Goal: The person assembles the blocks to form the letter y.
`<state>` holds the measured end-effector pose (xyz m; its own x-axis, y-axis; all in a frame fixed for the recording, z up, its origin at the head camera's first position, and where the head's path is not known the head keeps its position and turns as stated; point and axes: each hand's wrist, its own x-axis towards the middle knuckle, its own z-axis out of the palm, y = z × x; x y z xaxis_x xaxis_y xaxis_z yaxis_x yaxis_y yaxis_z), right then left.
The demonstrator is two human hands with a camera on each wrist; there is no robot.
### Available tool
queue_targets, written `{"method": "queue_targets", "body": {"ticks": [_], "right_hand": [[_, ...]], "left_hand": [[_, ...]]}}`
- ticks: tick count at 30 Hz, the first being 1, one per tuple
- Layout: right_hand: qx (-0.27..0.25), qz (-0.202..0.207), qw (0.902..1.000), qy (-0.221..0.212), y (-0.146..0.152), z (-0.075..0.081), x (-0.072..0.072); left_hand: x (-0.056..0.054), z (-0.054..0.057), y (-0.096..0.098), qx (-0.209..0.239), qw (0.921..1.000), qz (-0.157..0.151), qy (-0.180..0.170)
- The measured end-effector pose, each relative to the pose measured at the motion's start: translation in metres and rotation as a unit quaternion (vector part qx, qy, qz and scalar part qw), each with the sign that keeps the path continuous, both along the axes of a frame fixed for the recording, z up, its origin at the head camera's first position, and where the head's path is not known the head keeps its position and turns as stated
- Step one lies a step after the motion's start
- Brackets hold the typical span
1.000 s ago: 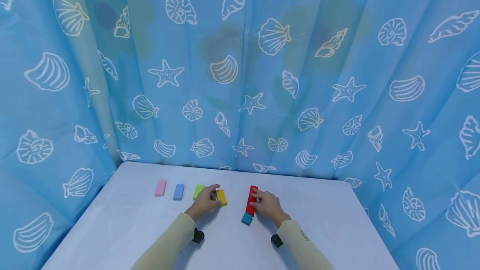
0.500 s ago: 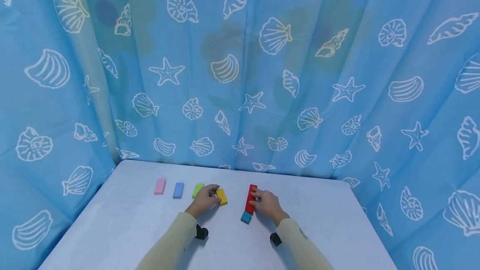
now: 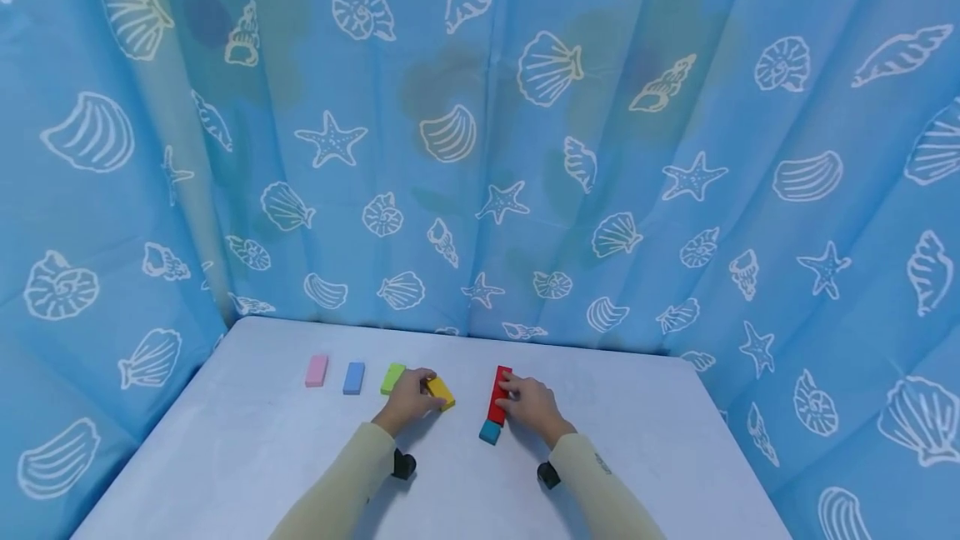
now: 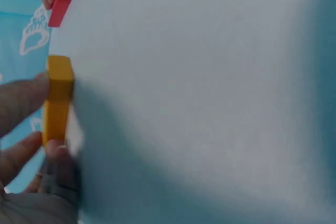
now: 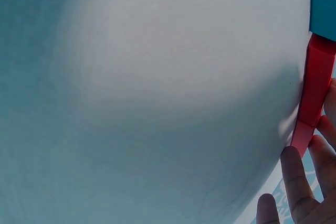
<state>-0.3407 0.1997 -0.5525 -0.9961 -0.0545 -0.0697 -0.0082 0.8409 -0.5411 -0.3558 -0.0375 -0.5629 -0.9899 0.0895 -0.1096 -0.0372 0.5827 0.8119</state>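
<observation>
L hand (image 3: 408, 398) has the yellow block (image 4: 58, 87) clamped btwn thumb & fingers; block's at an angle, btwn the green block (image 3: 392, 378) & the red bar (image 5: 315, 82), well apart from the bar. Can't tell if its underside touches the tbl (image 3: 225, 440). R hand (image 3: 531, 402) grips the red bar, thumb & fingertips bent onto it nr its far end; R wrist view shows a seam across it, can't tell if it's 1 pc or 2. Teal block (image 3: 490, 432) touches the bar's near end. Green block's just beside L hand, then blue block (image 3: 354, 378) & pink block (image 3: 317, 371) further L, spaced in a row. Blue shell-print curtain (image 3: 480, 107) behind tbl.
</observation>
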Motion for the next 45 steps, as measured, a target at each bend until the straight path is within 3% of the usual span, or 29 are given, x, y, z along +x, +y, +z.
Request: {"method": "queue_targets", "body": {"ticks": [5,14,27,38,45], "right_hand": [[0.000,0.000,1.0000,0.001,0.000,0.002,-0.001],[-0.006,-0.012,0.9999,-0.005,0.000,-0.001,-0.001],[-0.005,-0.008,1.0000,-0.002,-0.002,0.000,0.001],[-0.002,-0.012,0.9999,-0.003,-0.002,-0.001,0.000],[-0.007,-0.015,0.9998,-0.008,-0.003,-0.002,-0.001]], "left_hand": [[0.003,0.008,0.002,-0.002,0.9999,-0.010,-0.003],[0.012,0.009,0.008,0.048,0.9977,0.036,-0.032],[0.016,0.002,0.027,-0.005,0.9979,0.056,-0.033],[0.024,0.003,0.034,-0.017,0.9995,0.026,-0.004],[0.027,0.004,0.039,-0.030,0.9989,0.037,-0.005]]}}
